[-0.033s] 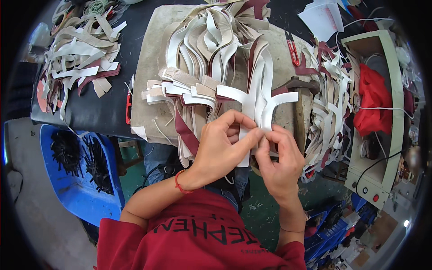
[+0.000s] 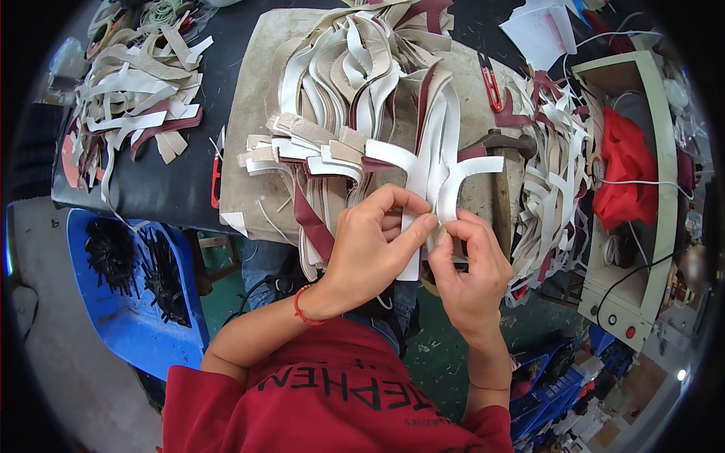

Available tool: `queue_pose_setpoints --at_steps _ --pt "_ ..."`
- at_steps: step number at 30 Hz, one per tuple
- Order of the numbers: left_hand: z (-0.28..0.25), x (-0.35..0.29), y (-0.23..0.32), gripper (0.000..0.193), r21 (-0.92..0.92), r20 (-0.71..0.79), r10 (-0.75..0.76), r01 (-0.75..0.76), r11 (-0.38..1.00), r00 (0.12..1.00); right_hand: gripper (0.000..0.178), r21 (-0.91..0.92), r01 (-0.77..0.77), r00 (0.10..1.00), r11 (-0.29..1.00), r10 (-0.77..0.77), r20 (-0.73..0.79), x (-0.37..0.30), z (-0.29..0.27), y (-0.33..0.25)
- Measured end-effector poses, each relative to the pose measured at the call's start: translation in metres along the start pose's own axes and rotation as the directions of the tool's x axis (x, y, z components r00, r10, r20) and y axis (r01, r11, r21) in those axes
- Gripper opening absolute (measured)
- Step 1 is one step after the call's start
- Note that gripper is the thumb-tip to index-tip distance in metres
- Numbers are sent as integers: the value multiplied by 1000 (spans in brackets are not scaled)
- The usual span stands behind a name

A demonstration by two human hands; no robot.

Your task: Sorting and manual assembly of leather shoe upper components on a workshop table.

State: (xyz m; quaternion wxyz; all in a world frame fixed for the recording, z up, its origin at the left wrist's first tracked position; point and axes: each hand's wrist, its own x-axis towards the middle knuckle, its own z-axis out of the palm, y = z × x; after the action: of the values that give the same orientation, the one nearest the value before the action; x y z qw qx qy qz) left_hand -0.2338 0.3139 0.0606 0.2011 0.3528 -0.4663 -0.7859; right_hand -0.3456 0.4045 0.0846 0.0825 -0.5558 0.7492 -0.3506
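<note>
White strap pieces [image 2: 447, 143] stand on edge in front of me, with maroon and beige ones beside them. My left hand [image 2: 385, 234] pinches their near end between thumb and forefinger. Close against it, my right hand [image 2: 470, 260] pinches the same white strap pieces, its fingers curled. The exact grip point is partly hidden by the fingertips. Just left, a thick bundle of curved white, beige and maroon straps [image 2: 340, 75] lies on a beige work pad [image 2: 253, 83], its short ends stacked crosswise.
A hammer [image 2: 502, 177] and red-handled snips [image 2: 492, 89] lie on the right. Loose strips pile up at left [image 2: 143, 83] and right [image 2: 555, 177]. A blue bin [image 2: 113, 317] with black bundles stands lower left. A pale metal cabinet [image 2: 653, 204] holding red cloth stands at right.
</note>
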Motion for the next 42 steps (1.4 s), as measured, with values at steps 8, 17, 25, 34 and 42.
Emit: queue_pose_setpoints --at_steps 8,17,25,34,42 --pt "-1 -3 12 41 56 -30 193 -191 980 981 32 104 -152 986 983 144 81 8 -9 -14" --pt "0 -4 29 56 401 41 406 -387 830 913 34 -170 176 984 969 -175 21 23 -8 -30" --pt "-25 40 45 63 514 251 565 -603 610 786 34 -473 297 955 830 -270 126 100 -36 -26" --pt "-44 32 28 63 595 193 441 -462 657 876 35 -869 250 909 428 -413 58 322 -109 42" --pt "-39 31 19 62 690 129 377 -356 630 917 15 -907 241 854 345 -520 29 455 -78 -2"
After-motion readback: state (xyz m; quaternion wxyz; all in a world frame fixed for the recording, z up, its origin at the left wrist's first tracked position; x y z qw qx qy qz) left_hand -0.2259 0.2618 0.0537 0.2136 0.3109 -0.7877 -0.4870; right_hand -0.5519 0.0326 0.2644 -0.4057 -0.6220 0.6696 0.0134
